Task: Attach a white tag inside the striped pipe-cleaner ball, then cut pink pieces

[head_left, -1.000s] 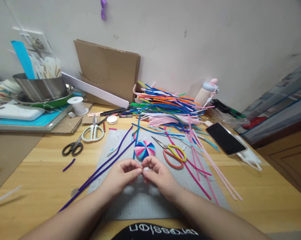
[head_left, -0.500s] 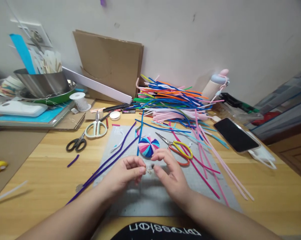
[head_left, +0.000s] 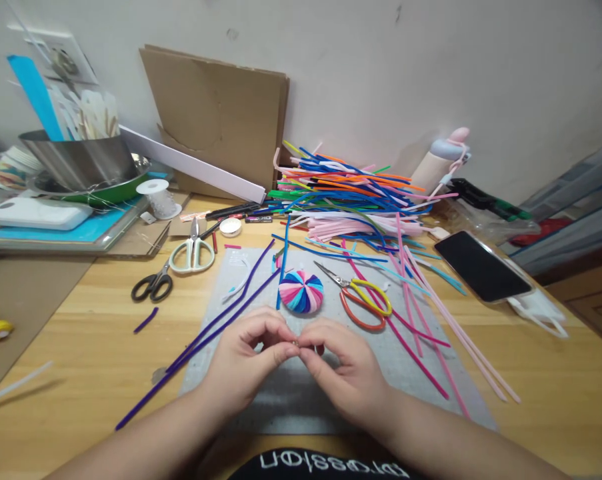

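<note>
My left hand (head_left: pixel 248 360) and my right hand (head_left: pixel 343 367) meet over the grey cutting mat (head_left: pixel 275 407), each with thumb and forefinger pinched together. Between the fingertips shows a small metal piece (head_left: pixel 295 343), mostly covered, so its exact kind cannot be made out. Just beyond the hands lies a round pinwheel-striped piece (head_left: pixel 301 291) in pink, blue, white and purple. To its right rest scissors with yellow and orange handles (head_left: pixel 361 300), partly open. Purple pipe cleaners (head_left: pixel 215 327) stretch beside my left wrist, and dark pink pipe cleaners (head_left: pixel 415 360) lie right of my right hand.
Many coloured pipe cleaners (head_left: pixel 351 193) are heaped by the wall. Green-handled scissors (head_left: pixel 192 253), black-handled scissors (head_left: pixel 152 287) and a spool (head_left: pixel 158 199) sit left. A phone (head_left: pixel 483 267) and a bottle (head_left: pixel 438 163) are right. Cardboard (head_left: pixel 221 127) leans at the back.
My right hand has moved in to my left, and its open thumb and forefinger have closed at the small metal piece. The view has shifted slightly.
</note>
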Tool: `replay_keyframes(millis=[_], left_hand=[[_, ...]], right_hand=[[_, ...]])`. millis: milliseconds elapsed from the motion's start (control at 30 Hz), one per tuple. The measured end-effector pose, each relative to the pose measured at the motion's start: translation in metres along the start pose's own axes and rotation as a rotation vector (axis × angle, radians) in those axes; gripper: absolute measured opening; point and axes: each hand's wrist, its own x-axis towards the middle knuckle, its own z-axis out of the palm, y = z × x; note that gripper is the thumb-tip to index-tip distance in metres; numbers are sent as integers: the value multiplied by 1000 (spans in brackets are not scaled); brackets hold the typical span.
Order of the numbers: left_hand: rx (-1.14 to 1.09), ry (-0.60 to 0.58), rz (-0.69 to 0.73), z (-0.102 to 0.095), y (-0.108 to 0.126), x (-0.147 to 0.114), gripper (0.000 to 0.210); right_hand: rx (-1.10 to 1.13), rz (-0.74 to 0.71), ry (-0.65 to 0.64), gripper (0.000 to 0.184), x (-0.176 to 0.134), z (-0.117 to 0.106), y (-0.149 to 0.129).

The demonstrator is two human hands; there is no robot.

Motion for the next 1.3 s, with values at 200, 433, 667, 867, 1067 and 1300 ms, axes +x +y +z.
replay_keyframes(millis=[200, 433, 667, 867, 1067, 1300], left_hand=[[273, 37, 236, 0, 1, -7, 13], [454, 53, 407, 0, 4, -9, 18], [458, 25, 456, 1, 6, -10, 20], [440, 25, 461, 3, 5, -10, 19], [463, 9, 461, 2, 5, -11, 15], [490, -1, 487, 2, 6, -11, 17]], right_hand=[[223, 142, 72, 9, 1, 4, 5], [321, 185, 95, 7, -1, 5, 8], [348, 189, 115, 8, -1, 6, 9], [399, 217, 129, 9, -2, 7, 11], [400, 233, 147, 10, -2, 8, 10], [377, 246, 138, 11, -1, 7, 9]])
